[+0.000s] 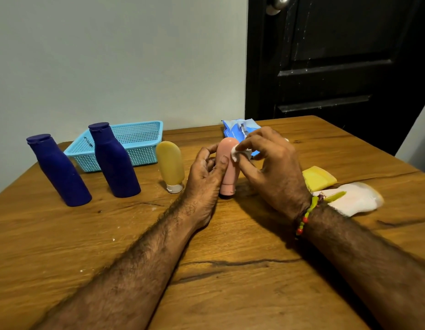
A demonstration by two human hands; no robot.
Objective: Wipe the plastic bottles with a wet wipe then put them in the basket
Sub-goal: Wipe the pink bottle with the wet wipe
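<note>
The left hand grips the pink bottle, standing cap-down on the table; the right hand pinches a wipe against its top. The basket sits behind two blue bottles.

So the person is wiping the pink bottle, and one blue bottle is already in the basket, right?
Not quite. The head view shows the basket holding no bottles; both blue bottles stand on the table beside it. The pink bottle is indeed being wiped.
</note>
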